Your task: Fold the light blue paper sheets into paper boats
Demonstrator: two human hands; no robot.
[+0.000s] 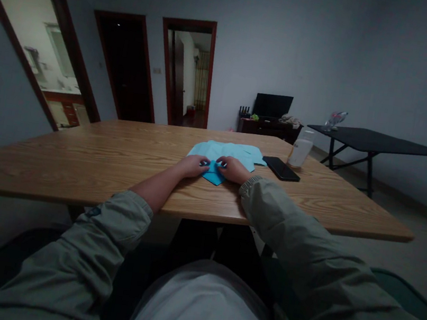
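Observation:
A small folded piece of blue paper [213, 174] lies on the wooden table in front of me, its pointed end toward me. My left hand [193, 166] pinches its left side with closed fingers. On the opposite side, my right hand [234, 169] grips the paper's right edge between thumb and fingers. Both hands rest low over the tabletop, and the fingertips hide part of the folds. Just beyond them spread several light blue paper sheets [234, 151], overlapping one another.
A black phone [281, 169] lies right of the sheets, with a translucent bottle [301, 149] behind it. The wooden table [96, 164] has its near edge at my lap. Farther off stand a black folding table [384, 143] and a screen [273, 106] on a dark cabinet.

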